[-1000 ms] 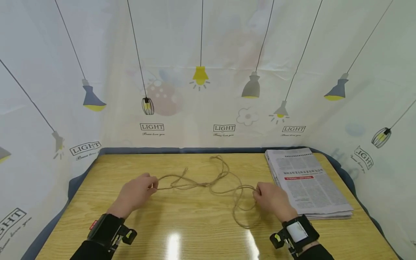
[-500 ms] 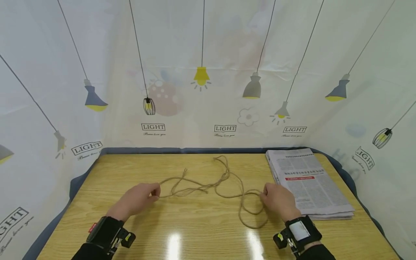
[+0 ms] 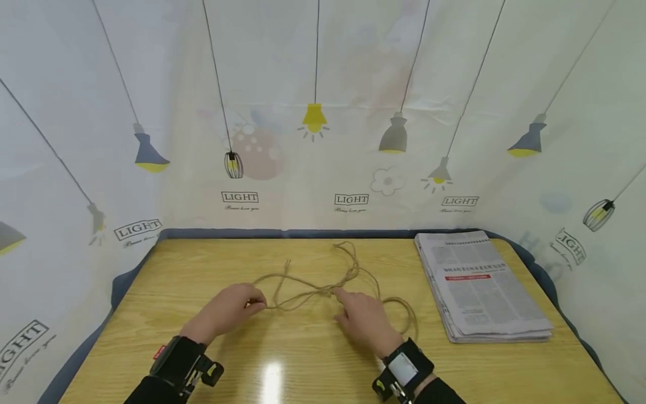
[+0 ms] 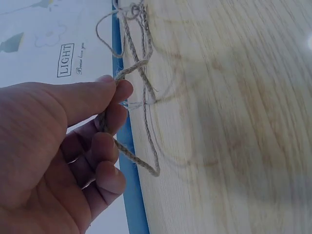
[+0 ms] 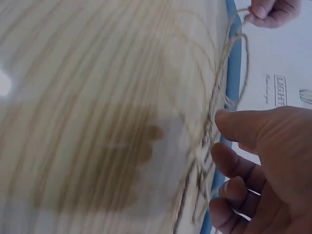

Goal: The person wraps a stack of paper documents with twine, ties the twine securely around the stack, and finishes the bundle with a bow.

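The rope [image 3: 325, 290] is tan-brown, the table [image 3: 303, 359] yellow with wood grain, the strip [image 3: 303, 234] round it slate blue, the newspaper stack [image 3: 489, 303] pale grey with dark print and one red bar [image 3: 467, 277], the sleeves [image 3: 438, 394] and wristbands [image 3: 174, 359] black, and the white backdrop [image 3: 353, 73] printed with grey, blue and yellow lamps [image 3: 314, 115].

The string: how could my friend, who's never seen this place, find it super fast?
Start with the big wooden table and look left of the flat newspaper stack. There, the person's left hand pinches a bit of the string, which is thin and light brown. Unlike that neat, printed stack, it sprawls in skinny, tangled loops.
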### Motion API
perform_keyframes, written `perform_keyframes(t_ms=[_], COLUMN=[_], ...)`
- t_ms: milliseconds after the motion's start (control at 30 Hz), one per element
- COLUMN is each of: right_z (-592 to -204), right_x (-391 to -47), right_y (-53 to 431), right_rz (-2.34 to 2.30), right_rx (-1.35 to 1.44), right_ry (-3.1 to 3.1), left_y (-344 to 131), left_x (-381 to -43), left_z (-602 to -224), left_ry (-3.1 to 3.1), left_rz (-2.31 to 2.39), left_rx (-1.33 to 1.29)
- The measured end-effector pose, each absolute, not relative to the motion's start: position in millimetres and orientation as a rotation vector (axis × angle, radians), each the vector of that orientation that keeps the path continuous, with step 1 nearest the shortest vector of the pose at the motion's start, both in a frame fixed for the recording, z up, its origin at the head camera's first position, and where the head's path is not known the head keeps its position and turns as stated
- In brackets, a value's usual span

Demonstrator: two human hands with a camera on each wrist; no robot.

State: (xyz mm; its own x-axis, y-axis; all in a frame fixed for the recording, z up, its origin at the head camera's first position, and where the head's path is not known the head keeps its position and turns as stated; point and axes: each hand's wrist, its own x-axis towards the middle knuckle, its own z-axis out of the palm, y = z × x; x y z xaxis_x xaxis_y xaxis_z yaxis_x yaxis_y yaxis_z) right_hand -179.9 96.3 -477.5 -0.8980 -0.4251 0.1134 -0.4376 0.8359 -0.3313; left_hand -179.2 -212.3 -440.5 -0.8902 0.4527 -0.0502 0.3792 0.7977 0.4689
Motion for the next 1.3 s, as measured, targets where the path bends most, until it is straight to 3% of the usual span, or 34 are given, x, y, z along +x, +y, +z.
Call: perform_keyframes(t_ms=[333, 867, 1100, 1300], right_z=[-489.3, -450.3, -442.0, -443.5], right_x=[-183.8, -189.8, -195.3, -193.1], right_y=[64.4, 137.6, 168.6, 175.9], right_rz=[0.647, 0.599, 0.630, 0.728], right_rx=[1.015, 0.594, 0.585, 0.576], right_ry=[-2.916, -2.781, -2.795, -2.898], left_y=[-203.4, -252.6, -270.7, -283.9], left_x=[-178.6, -175.1, -171.0, -171.6], left_z=[-441.8, -449.3, -446.6, -456.6], left_ry=[2.816, 2.980, 3.014, 3.031], left_rz=[0.711, 0.495, 0.451, 0.428], left_rx=[0.663, 0.383, 0.244, 0.303])
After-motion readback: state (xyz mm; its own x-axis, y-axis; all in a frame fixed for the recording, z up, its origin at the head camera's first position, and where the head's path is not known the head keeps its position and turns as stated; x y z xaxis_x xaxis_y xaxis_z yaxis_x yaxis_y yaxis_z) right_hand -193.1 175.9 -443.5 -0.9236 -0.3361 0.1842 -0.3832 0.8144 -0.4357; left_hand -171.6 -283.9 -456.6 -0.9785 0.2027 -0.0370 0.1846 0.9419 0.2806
